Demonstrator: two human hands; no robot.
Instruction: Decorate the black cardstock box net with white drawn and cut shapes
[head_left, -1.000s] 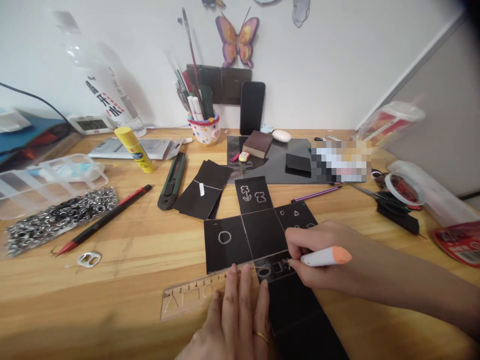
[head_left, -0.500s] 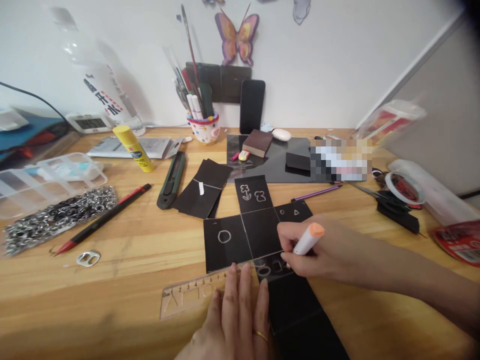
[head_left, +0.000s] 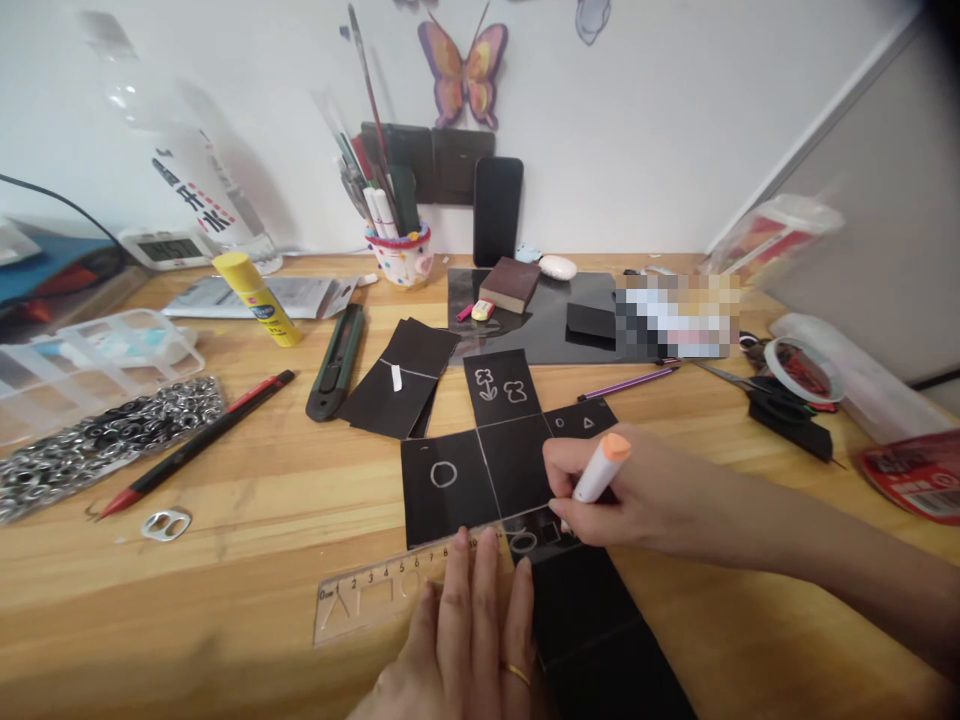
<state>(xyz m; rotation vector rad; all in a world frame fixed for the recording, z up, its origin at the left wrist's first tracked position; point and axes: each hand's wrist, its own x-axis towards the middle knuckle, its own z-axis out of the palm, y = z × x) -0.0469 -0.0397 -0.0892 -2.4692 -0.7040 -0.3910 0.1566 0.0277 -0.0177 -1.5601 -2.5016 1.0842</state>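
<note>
My right hand grips a white marker with an orange end, its tip hidden near the lower panel of a cross-shaped black paper. White outlines mark the paper: flowers on the top panel, a circle at left, small shapes at right. Across the lower panel lies a clear ruler with cut-out shapes and a centimetre scale. My left hand, a gold ring on one finger, rests flat on the ruler with fingers spread, pressing it on the table and paper.
Black cards, a green cutter and a glue stick lie left of the paper. Farther left are a red-black pencil and metal rings. Scissors and a purple pencil lie right; a pen cup stands behind.
The whole view has shifted slightly, so things appear a little farther left. Both hands keep nearly the same places on the paper and ruler; the marker is still held.
</note>
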